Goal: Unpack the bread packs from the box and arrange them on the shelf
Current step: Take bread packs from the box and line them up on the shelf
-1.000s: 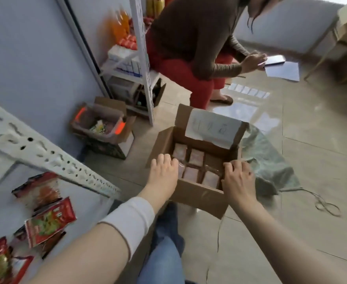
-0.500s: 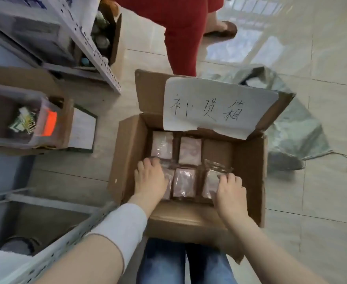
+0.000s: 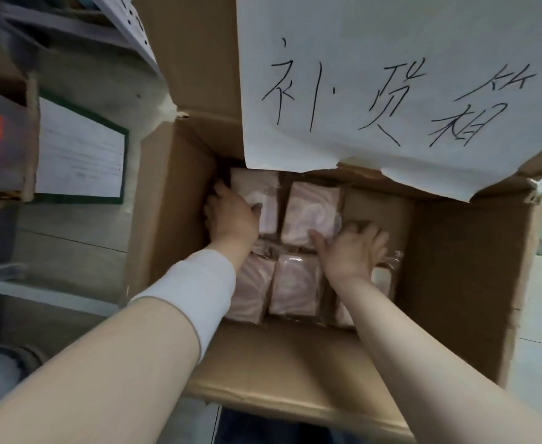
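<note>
An open cardboard box (image 3: 455, 283) on the floor holds several clear-wrapped pinkish bread packs in two rows. My left hand (image 3: 231, 216) reaches down along the box's left wall and grips the far-left bread pack (image 3: 264, 193), with its thumb on top. My right hand (image 3: 352, 248) grips the near right corner of the far-middle bread pack (image 3: 311, 209), thumb on its near edge. Two more packs (image 3: 295, 286) lie in the near row under my wrists. A third (image 3: 381, 280) is partly hidden by my right arm.
A white sheet with handwriting (image 3: 391, 75) covers the box's raised back flap. A perforated metal shelf upright (image 3: 132, 30) stands at the upper left. Beside it are another cardboard box (image 3: 10, 139) and a green-edged paper (image 3: 80, 155). A low shelf rail (image 3: 39, 293) runs at the left.
I have leaned in closer over the box. Both hands moved from the near row of packs deeper in, to the far row, and closed on packs there.
</note>
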Demonstrator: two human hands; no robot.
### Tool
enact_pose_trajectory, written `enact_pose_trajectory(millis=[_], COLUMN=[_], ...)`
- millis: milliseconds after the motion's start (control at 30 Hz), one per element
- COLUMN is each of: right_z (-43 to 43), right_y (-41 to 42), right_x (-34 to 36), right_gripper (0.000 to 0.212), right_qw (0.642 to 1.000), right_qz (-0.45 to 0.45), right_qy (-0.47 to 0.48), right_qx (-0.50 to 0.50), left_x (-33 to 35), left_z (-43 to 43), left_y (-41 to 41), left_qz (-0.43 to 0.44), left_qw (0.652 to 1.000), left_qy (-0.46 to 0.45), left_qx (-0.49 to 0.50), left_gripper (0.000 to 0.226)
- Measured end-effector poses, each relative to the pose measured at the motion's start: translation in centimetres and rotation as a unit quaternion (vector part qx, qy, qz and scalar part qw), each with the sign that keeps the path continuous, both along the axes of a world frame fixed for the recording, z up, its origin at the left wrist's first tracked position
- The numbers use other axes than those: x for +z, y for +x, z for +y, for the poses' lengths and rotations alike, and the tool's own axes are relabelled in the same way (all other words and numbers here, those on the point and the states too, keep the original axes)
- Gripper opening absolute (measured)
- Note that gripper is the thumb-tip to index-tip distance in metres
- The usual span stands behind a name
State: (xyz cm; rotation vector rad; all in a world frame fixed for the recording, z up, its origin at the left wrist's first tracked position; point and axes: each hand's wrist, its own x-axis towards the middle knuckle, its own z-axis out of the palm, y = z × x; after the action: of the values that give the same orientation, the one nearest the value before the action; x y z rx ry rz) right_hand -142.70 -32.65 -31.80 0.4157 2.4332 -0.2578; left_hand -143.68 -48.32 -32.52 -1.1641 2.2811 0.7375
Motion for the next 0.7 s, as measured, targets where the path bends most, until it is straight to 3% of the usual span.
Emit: enact_pose_trajectory(millis=[100, 167, 300, 500, 633, 700], right_z=[0.3, 0.5, 1.7, 5.1, 6.8, 7.2], right_y=[0.0, -0.1, -0.4, 1.8, 5.3, 7.1], right_x=[0.9, 1.7, 3.7, 10.6, 15.6, 18.5], right_gripper=[0.060, 0.053, 0.056, 0.044, 0.029, 0.030], right_qw=[0.993, 0.965, 0.881, 0.756, 0.756, 0.776], right_qz=[0.010, 0.013, -0.018, -0.077, -0.125, -0.135], right_qy=[-0.083, -0.167, -0.244, -0.357, -0.395, -0.400], right_qx=[-0.087, -0.201, -0.405, -0.543, -0.506, -0.468], left_x=[0.6, 1.2, 2.8, 8.8, 14.9, 18.6], left_z=[-0.3, -0.5, -0.2, 0.1, -0.4, -0.4], left_y=[-0.6, -1.0, -1.3, 0.9, 5.3, 8.7], left_qz=[-0.019, -0.016, 0.049, 0.092, 0.137, 0.161], left_qw=[1.000, 0.999, 0.995, 0.976, 0.937, 0.905], left_qy=[0.017, 0.033, 0.087, 0.148, 0.210, 0.252], left_qx=[0.005, -0.010, 0.003, 0.128, 0.243, 0.303], left_gripper=[0.076, 0.069, 0.056, 0.049, 0.043, 0.043])
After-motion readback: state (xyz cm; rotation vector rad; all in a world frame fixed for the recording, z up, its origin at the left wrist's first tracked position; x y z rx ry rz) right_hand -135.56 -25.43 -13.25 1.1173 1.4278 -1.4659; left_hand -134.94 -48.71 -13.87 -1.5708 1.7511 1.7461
